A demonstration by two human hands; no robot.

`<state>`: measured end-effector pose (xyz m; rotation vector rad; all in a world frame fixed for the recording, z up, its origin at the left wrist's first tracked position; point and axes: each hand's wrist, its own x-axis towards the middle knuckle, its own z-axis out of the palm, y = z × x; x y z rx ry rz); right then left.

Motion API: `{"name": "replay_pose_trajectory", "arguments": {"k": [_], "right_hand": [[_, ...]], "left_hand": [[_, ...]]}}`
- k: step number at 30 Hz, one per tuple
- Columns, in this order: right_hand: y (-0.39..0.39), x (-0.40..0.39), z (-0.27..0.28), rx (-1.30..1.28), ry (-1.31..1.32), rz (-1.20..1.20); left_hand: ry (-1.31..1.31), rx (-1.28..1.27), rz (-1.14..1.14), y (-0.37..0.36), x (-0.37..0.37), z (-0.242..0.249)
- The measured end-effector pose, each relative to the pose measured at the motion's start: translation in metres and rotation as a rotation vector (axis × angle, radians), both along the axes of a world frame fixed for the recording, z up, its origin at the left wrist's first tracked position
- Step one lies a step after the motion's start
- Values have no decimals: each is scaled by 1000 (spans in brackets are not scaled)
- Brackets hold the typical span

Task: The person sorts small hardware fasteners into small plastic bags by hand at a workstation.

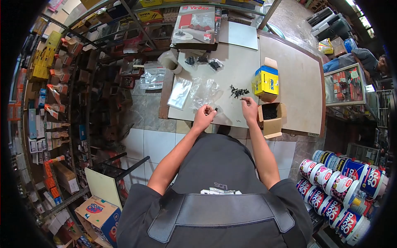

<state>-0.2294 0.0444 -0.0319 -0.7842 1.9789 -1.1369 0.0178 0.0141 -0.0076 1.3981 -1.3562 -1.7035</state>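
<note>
Left hand [204, 117] sits near the front edge of the surface [289, 87], grip pressed together, fingers curled in tight around a small dark piece that pokes out toward the right; too small to say exactly what it is. Right hand [249, 108] is just across from it, grip narrowed to a pinch, thumb and fingertips closed at the near edge of a loose pile of black screws [238, 91]. Whether a screw sits in that pinch, I cannot tell.

Counting now. Two cardboard boxes by the right hand: one open box [271, 113] with dark contents, just beside the wrist, and one yellow and blue box [266, 82] behind it with its flap up. Clear plastic bags [198, 91] are spread flat left of the pile, about three, overlapping so the count is unsure. Farther back, two small filled bags [202, 62] of dark parts, and one roll of plastic [170, 61] at the far left corner. One large printed carton [196, 25] lies at the back edge. Paint tubs [343, 182] stack up on the floor at right, at least six.
</note>
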Motion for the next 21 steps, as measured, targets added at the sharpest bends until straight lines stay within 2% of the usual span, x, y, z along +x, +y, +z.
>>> {"name": "replay_pose_trajectory", "arguments": {"k": [2, 6, 8, 14, 15, 17, 18, 20, 21], "right_hand": [[-2, -11, -11, -51, 269, 43], [-6, -17, -15, 10, 382, 114], [-9, -21, -31, -257, 609, 259], [-8, -21, -36, -162, 811, 341], [-6, -18, -31, -163, 810, 342], [-4, -5, -9, -48, 465, 287], [-3, 3, 1, -48, 465, 289], [-3, 23, 22, -215, 236, 291], [-2, 33, 33, -198, 77, 272]], "left_hand": [[2, -22, 0, 2, 1, 4], [-8, -19, 3, 4, 0, 3], [-4, -30, 8, 6, 1, -4], [-32, -26, 0, 8, 2, -3], [-33, -27, 1, 8, 2, -2], [-43, -22, 7, 8, 2, 0], [-44, -21, 8, 8, 2, 0], [-26, -18, 12, 8, 1, -3], [-27, -16, 14, 8, 1, -4]]}}
